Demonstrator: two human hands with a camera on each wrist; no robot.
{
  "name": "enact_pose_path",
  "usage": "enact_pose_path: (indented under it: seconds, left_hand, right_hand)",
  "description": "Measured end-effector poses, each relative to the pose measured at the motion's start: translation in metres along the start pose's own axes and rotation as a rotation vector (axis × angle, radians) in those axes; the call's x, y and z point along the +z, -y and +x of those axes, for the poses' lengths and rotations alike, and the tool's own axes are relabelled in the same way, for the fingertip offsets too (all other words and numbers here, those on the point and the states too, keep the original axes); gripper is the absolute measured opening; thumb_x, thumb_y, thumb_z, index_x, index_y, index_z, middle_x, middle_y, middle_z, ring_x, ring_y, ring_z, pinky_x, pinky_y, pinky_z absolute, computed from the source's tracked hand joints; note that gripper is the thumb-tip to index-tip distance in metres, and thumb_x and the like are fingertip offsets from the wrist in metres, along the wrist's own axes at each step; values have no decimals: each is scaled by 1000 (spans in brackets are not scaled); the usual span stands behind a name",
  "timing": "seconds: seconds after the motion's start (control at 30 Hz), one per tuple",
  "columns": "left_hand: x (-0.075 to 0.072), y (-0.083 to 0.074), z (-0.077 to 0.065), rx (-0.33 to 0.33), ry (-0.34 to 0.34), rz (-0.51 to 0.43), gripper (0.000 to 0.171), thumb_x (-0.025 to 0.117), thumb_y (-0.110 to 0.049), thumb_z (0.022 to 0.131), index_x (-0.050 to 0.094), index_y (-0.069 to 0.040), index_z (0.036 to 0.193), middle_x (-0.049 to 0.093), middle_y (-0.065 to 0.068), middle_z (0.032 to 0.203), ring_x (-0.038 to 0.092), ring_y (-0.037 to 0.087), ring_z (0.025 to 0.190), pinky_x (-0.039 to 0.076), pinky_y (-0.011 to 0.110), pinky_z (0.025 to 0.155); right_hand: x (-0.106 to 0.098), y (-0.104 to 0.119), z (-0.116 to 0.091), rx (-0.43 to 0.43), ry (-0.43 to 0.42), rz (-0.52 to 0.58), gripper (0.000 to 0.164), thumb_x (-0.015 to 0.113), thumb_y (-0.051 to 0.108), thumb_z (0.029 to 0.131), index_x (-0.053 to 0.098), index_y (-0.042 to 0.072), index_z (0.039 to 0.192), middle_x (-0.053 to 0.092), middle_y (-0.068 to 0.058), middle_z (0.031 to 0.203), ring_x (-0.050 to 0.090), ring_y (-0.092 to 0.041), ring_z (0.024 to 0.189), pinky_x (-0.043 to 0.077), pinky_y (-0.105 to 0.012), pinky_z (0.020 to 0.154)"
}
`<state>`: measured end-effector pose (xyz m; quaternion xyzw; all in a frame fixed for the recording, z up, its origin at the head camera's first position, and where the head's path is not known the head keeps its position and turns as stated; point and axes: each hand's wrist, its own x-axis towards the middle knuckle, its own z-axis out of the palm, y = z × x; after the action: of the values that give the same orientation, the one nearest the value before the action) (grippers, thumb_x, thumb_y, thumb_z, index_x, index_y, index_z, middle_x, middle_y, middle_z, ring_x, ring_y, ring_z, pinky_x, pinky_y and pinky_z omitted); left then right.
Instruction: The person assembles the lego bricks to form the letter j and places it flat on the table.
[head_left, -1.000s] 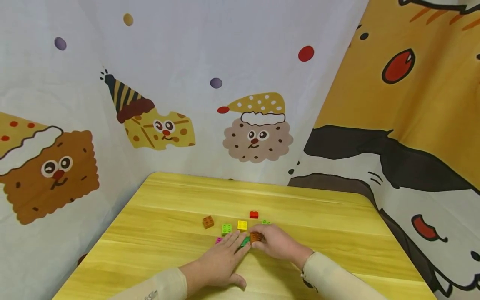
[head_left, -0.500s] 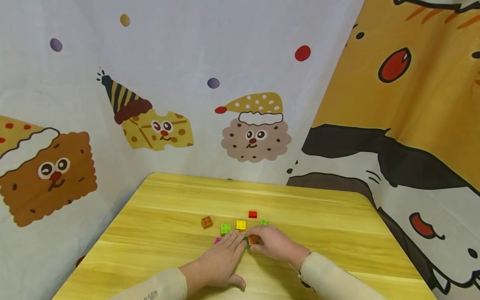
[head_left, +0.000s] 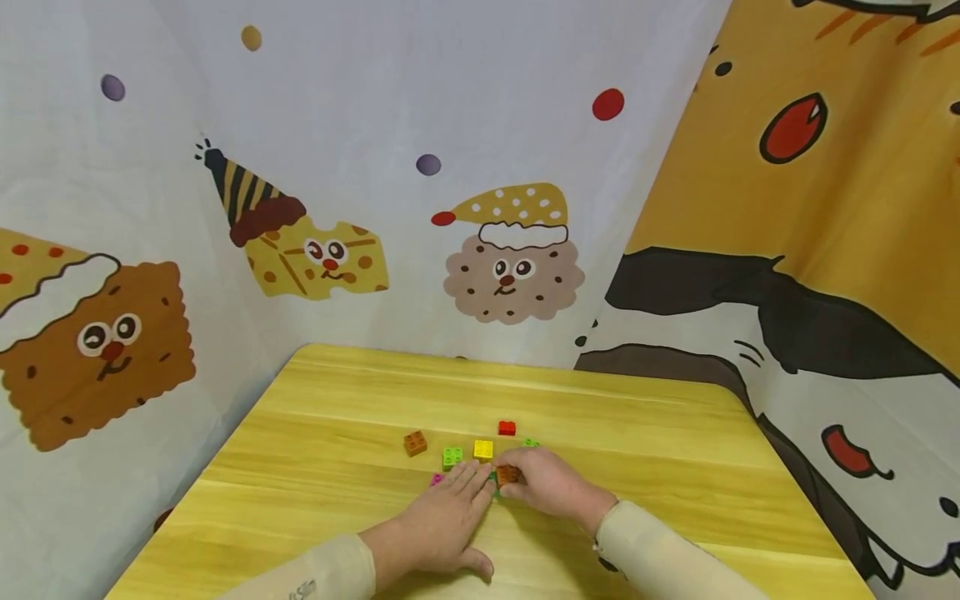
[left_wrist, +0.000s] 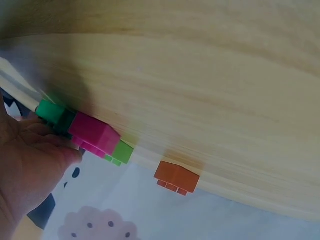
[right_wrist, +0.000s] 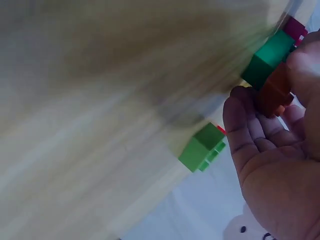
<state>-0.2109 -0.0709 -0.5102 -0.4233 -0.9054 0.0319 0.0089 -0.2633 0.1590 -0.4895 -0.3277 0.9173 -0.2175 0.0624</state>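
My right hand [head_left: 553, 485] pinches an orange-brown toy brick [head_left: 507, 475] between thumb and fingers. In the right wrist view this brick [right_wrist: 274, 91] sits against the top of a dark green brick [right_wrist: 270, 59], slightly offset from it. My left hand [head_left: 444, 523] lies with its fingers extended and thumb spread, fingertips right at the green brick [head_left: 494, 483], which they mostly hide in the head view. A pink brick [left_wrist: 95, 134] stands beside the green one, close to the left fingers; only its corner shows from above.
Beyond the hands on the wooden table [head_left: 315, 492] are a lime green brick [head_left: 452, 457], a yellow brick [head_left: 483, 450], a red brick [head_left: 507, 427] and another orange-brown brick [head_left: 416, 443]. A second lime green brick [right_wrist: 200, 147] lies by the right hand. Printed cloth hangs behind.
My right hand has moved slightly left with the orange-brown brick, bringing it over the green brick. The left hand stays in place, and the loose bricks have not moved.
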Motion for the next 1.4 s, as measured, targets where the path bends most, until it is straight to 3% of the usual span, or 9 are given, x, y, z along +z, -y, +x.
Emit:
enact_pose_path:
  seconds: [0.2, 0.37, 0.57, 0.7, 0.93, 1.0, 1.4]
  left_hand:
    - [-2, -1, 0, -2, 27, 0, 118, 27, -89, 82, 17, -2, 161, 16, 21, 166, 15, 36, 153, 17, 47, 124]
    - [-3, -1, 0, 7, 19, 5, 117, 28, -88, 83, 16, -1, 160, 18, 22, 165, 17, 37, 152, 17, 48, 123]
    - [-2, 2, -1, 9, 17, -56, 113, 31, -86, 86, 20, -2, 160, 18, 20, 166, 16, 35, 153, 16, 48, 124]
    - [-4, 4, -1, 11, 13, -73, 108, 31, -84, 87, 26, -4, 159, 19, 18, 166, 17, 35, 153, 16, 48, 124]
    - [-4, 3, 0, 21, -8, -66, 107, 30, -84, 87, 31, -4, 157, 21, 19, 165, 17, 36, 152, 16, 50, 123]
    - [-4, 2, 2, 26, -9, -64, 107, 30, -84, 87, 31, -3, 157, 21, 19, 165, 17, 36, 152, 17, 51, 123]
    - [-3, 9, 5, -11, -44, -139, 98, 40, -77, 91, 32, -6, 158, 28, 14, 164, 24, 36, 151, 22, 51, 122]
  right_hand:
    - [3, -3, 3, 79, 29, 188, 42, 63, 40, 99, 67, 13, 131, 71, 8, 115, 64, -1, 97, 56, -24, 83]
    - [0, -3, 7, 172, 43, 298, 41, 69, 39, 97, 71, 10, 126, 72, 5, 111, 65, -7, 96, 57, -29, 82]
    - [-5, -3, 9, 200, 83, 355, 41, 71, 39, 95, 72, 9, 123, 74, -1, 114, 68, -14, 100, 59, -37, 84]
    - [-8, -4, 8, 196, 111, 382, 38, 69, 40, 96, 73, 12, 123, 73, 2, 113, 67, -13, 99, 58, -37, 83]
    - [-10, -8, 5, 236, 165, 508, 28, 66, 40, 99, 74, 16, 111, 67, -8, 77, 54, -14, 63, 48, -31, 57]
    - [-10, -10, 4, 250, 171, 535, 27, 66, 40, 99, 73, 16, 109, 63, -8, 73, 51, -14, 60, 46, -29, 54]
    - [-9, -17, 1, 276, 144, 571, 28, 69, 42, 96, 75, 16, 102, 66, -8, 76, 54, -14, 62, 46, -28, 52]
